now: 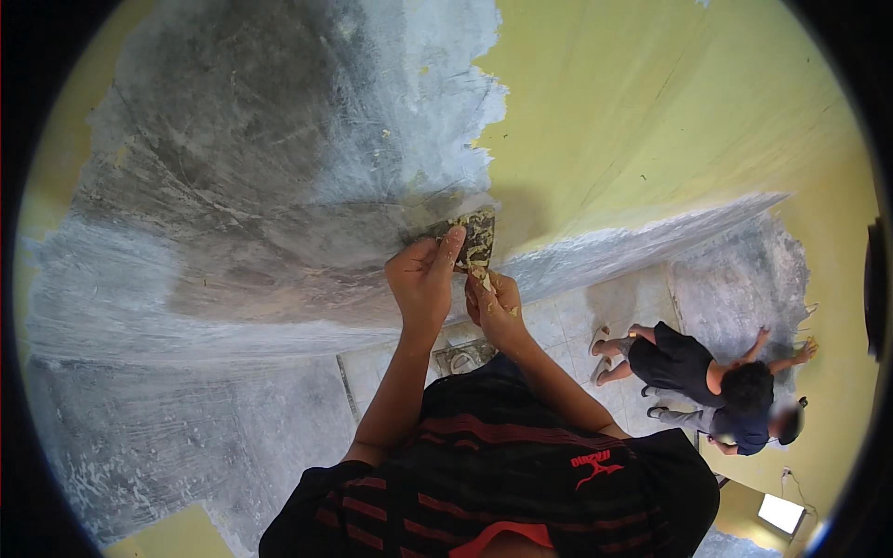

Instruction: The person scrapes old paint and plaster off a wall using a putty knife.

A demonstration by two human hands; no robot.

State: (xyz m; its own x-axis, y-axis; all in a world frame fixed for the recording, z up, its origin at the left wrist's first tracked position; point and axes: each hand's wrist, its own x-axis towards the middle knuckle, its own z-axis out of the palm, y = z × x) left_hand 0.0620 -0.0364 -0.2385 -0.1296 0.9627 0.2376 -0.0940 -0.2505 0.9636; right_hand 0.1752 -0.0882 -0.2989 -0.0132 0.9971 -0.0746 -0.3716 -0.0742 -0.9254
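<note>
A scraper [481,244] with a flat, dark blade is held up in front of the wall, its face crusted with yellowish paint flakes. My right hand [500,305] is closed at its lower end, where the handle is mostly hidden; bits of paint stick to the fingers. My left hand [424,279] grips the blade's left side, thumb lying over the front and fingers partly hidden behind. Just beyond the blade, bare grey-white wall [400,121] meets yellow paint [595,121] along a ragged edge. Whether the blade touches the wall I cannot tell.
Two people work at the right by another partly stripped wall [744,270]; the one in black [679,363] reaches to its yellow edge. Pale tiled floor [558,325] lies below. A bright white panel [781,512] and a hanging cord are at lower right.
</note>
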